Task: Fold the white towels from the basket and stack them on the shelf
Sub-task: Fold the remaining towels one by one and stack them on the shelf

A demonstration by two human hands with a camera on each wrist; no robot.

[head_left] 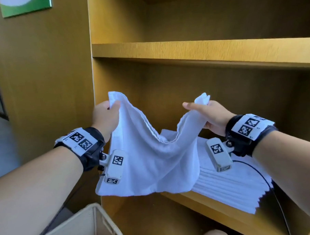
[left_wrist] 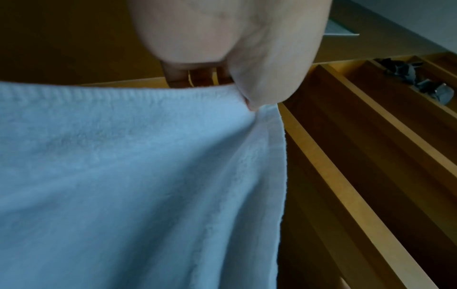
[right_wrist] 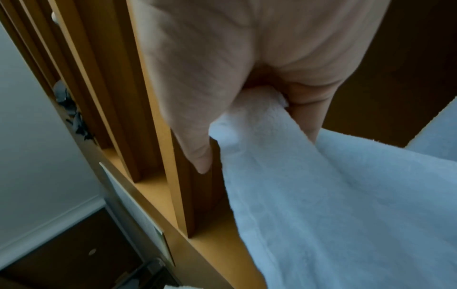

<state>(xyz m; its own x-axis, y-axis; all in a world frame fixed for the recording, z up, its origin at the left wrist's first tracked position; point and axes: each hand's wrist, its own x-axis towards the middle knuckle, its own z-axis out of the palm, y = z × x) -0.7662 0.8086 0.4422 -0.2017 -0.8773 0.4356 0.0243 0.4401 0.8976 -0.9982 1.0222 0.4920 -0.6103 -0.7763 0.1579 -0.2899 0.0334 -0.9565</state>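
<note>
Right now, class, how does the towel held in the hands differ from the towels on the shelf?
The held towel hangs loose and sagging in the air; the stacked towels lie flat and folded. The held towel is pinched by the left hand and right hand; the stacked towels rest untouched on the shelf. Both are white.

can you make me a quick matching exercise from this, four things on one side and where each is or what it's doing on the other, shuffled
Things:
1. left hand
2. right hand
3. stack of folded towels
4. basket

Places or states:
A. lies on the lower shelf
B. stands low at the left, under the left forearm
C. grips the left top corner of the held towel
D. grips the right top corner of the held towel

Pairs: 1-C, 2-D, 3-A, 4-B
</note>
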